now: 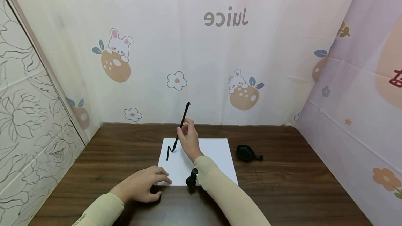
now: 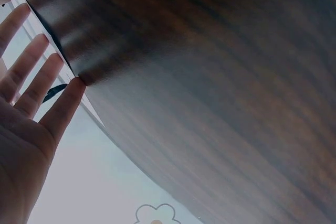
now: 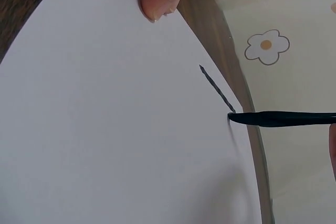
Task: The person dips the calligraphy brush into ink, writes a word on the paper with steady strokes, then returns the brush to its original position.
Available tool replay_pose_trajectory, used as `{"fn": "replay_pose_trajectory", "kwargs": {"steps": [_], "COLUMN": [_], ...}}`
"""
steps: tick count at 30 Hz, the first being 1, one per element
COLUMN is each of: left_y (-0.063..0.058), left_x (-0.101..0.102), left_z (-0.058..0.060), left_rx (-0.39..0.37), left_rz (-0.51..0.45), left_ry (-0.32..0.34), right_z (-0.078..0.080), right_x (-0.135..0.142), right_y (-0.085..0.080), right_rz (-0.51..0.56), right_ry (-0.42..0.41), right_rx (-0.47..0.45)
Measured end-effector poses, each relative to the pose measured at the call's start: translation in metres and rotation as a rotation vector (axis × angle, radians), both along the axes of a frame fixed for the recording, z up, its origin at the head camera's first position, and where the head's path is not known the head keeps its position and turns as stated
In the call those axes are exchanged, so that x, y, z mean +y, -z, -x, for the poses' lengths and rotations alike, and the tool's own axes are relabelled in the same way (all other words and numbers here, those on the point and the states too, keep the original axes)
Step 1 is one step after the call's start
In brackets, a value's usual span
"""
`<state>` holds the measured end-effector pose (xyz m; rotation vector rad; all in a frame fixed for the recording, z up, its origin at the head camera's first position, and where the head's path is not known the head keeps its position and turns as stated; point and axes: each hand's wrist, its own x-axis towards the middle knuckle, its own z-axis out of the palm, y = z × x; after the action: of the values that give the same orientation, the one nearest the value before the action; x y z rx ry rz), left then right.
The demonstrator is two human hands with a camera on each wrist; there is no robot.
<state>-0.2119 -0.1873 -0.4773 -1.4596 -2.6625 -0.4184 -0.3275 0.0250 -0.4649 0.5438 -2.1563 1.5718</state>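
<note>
A sheet of white paper lies on the brown wooden table. My right hand pinches a slim black writing brush, tilted with its handle up and its dark tip down on the paper's left part. In the right wrist view the brush meets the sheet at the end of a thin black stroke. My left hand rests at the near left corner with fingers spread, fingertips on the paper's edge. The left wrist view shows that hand from the palm side, its fingers straight.
A dark, glossy, rounded object with a short neck lies on the table right of the paper. Behind the wooden tabletop hangs a pale curtain printed with rabbits and flowers. A small black device is on my right wrist.
</note>
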Motion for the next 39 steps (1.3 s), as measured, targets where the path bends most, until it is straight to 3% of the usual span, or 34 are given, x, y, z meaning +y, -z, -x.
{"fn": "replay_pose_trajectory", "kwargs": {"steps": [39], "left_y": [0.0002], "left_x": [-0.0001], "left_z": [0.0005], "left_rx": [0.064], "left_rz": [-0.030], "left_ry": [0.028], "right_z": [-0.0022], "right_x": [0.0045], "right_y": [-0.0007], "right_rz": [-0.032], "right_ry": [-0.011], "right_rx": [-0.041]}}
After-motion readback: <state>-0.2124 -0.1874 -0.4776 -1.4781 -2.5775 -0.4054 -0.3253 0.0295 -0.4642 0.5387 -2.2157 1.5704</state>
